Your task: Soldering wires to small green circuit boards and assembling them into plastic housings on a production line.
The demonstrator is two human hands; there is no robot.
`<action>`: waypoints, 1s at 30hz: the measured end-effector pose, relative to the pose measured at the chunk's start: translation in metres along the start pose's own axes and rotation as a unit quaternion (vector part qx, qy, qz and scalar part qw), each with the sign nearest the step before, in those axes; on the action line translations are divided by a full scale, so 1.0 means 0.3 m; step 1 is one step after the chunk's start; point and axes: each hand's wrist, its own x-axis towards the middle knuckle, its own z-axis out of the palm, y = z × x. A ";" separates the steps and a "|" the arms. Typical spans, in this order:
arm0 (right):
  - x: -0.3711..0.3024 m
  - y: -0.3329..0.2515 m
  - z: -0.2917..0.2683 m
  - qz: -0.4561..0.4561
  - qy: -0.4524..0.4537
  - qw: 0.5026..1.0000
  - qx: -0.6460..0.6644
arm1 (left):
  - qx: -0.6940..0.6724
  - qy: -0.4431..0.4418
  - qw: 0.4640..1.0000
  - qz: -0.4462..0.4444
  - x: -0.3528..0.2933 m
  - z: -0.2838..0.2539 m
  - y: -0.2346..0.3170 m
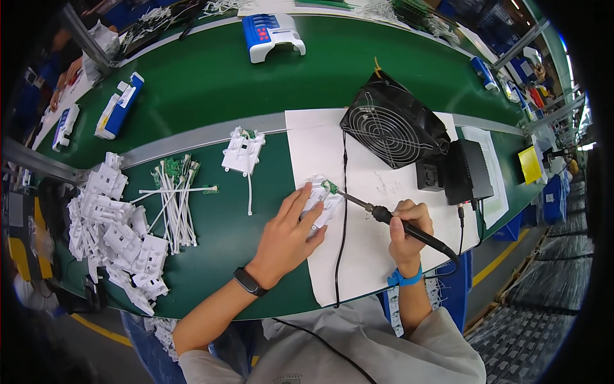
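Observation:
A soldering iron [382, 215] is gripped near its black handle by my right hand [410, 235], its tip pointing left. That tip meets, or nearly meets, a small green circuit board [329, 186] at the top of a white plastic part [331, 203]. My left hand [281, 235] holds this part against the white paper sheet [371, 256], fingers along its left side and thumb at its lower edge. Part of it is hidden under the fingers. Another white plastic part [243, 153] with a green board and a white cable lies farther left.
A black fan [390, 125] and a black box-shaped unit [469, 171] stand behind my right hand. Left lie a bundle of white cables [180, 214] with green boards and a pile of white plastic parts [121, 230]. Blue-and-white housings [272, 37] sit on the green belt [192, 83].

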 end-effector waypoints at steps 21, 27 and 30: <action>-0.004 -0.007 0.036 0.075 -0.015 0.993 -0.087 | -0.017 0.009 1.000 -0.005 -0.002 0.010 -0.009; -0.027 0.004 0.008 0.044 0.019 0.996 -0.076 | -0.016 0.006 1.000 -0.007 0.003 0.010 -0.005; -0.038 -0.021 -0.031 0.011 0.096 0.992 -0.084 | -0.017 0.005 1.000 -0.004 0.007 0.013 -0.005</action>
